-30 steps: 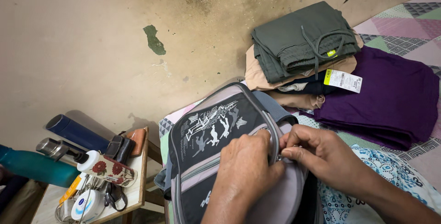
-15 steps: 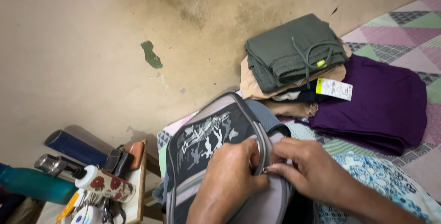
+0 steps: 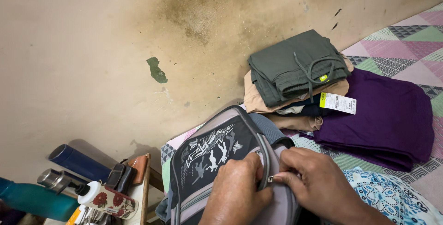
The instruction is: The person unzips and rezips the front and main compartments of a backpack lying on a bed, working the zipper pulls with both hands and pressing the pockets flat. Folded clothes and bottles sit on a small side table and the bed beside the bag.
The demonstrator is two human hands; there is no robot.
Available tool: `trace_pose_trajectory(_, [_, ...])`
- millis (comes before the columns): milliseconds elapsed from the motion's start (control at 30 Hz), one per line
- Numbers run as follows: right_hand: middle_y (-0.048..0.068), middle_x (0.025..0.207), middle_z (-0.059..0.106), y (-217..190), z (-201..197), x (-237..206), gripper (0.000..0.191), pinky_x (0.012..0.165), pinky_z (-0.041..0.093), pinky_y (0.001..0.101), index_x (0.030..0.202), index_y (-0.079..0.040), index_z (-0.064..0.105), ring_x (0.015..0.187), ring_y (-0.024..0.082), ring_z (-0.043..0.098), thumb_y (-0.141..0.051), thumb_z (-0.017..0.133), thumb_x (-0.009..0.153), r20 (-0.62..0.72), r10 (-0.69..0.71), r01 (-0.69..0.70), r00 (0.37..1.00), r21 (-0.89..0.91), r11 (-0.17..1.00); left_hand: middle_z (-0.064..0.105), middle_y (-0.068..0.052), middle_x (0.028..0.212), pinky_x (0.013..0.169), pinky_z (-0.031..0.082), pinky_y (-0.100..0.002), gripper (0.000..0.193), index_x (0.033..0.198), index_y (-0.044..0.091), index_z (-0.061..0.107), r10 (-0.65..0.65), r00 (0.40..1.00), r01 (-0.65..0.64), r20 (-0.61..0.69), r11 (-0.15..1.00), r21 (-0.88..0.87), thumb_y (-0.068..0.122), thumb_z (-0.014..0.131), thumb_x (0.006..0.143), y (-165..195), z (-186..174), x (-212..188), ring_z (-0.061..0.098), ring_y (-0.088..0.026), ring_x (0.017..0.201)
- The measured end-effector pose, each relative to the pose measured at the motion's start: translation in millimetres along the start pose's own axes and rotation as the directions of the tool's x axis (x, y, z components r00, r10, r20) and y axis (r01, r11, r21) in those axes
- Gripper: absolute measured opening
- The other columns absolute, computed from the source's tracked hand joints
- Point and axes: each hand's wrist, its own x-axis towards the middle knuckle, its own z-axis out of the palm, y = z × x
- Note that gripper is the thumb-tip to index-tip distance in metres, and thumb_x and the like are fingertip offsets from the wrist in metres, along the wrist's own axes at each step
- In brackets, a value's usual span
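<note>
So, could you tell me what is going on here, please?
A person is working the zip of a grey and black backpack that lies on a patterned bedspread. The right hand pinches the zip pull, and the left hand steadies the bag beside it. Folded clothes sit stacked near the wall.

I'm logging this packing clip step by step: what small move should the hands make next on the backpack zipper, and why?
Probably draw the zipper pull further along its track. The right hand pinches it at the top of the grey backpack, while the left hand braces the bag beside it.
</note>
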Motion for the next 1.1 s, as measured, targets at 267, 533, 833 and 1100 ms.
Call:
trace_pose_trajectory(267, [0.007, 0.074, 0.063, 8, -5, -10, 0.029, 0.064, 0.050, 0.0395, 0.078, -0.007, 0.061, 0.069, 0.026, 0.065, -0.027, 0.082, 0.079, -0.022, 0.065, -0.068, 0.998, -0.125, 0.990, 0.069, -0.015, 0.066, 0.068, 0.059, -0.040, 0.028, 0.079, 0.006, 0.063, 0.041, 0.999, -0.040, 0.008, 0.988, -0.150, 0.020, 0.083, 0.066, -9, 3, 0, 0.074, -0.031, 0.067])
trace_pose_trajectory(533, [0.011, 0.069, 0.067, 12, 4, 25, 0.025, 0.059, 0.051, 0.0435, 0.079, -0.005, 0.065, 0.062, 0.030, 0.066, -0.025, 0.080, 0.077, -0.142, 0.105, -0.125, 0.984, -0.139, 0.982, 0.069, -0.011, 0.061, 0.065, 0.059, -0.037, 0.025, 0.077, 0.006, 0.063, 0.007, 0.999, 0.002, 0.049, 0.984, -0.180, 0.017, 0.082, 0.065, -11, 3, 1, 0.074, -0.025, 0.061])
trace_pose_trajectory(833, [0.010, 0.073, 0.070, 17, 5, 51, 0.024, 0.062, 0.052, 0.0442, 0.084, -0.007, 0.067, 0.066, 0.029, 0.068, -0.025, 0.080, 0.077, -0.097, 0.112, -0.130, 0.989, -0.202, 0.971, 0.069, -0.012, 0.062, 0.066, 0.059, -0.038, 0.023, 0.078, 0.006, 0.063, 0.001, 0.998, 0.008, 0.060, 0.988, -0.151, 0.016, 0.080, 0.066, -7, -3, -2, 0.074, -0.027, 0.062])
trace_pose_trajectory(1100, [0.013, 0.075, 0.070, 34, 21, 66, 0.022, 0.064, 0.050, 0.0473, 0.079, -0.005, 0.066, 0.072, 0.034, 0.068, -0.023, 0.078, 0.079, -0.129, 0.031, -0.062, 0.991, -0.247, 0.967, 0.068, -0.014, 0.063, 0.067, 0.058, -0.040, 0.022, 0.076, 0.006, 0.063, 0.014, 1.000, -0.011, 0.021, 0.992, -0.124, 0.016, 0.080, 0.066, -8, 6, -4, 0.073, -0.031, 0.065])
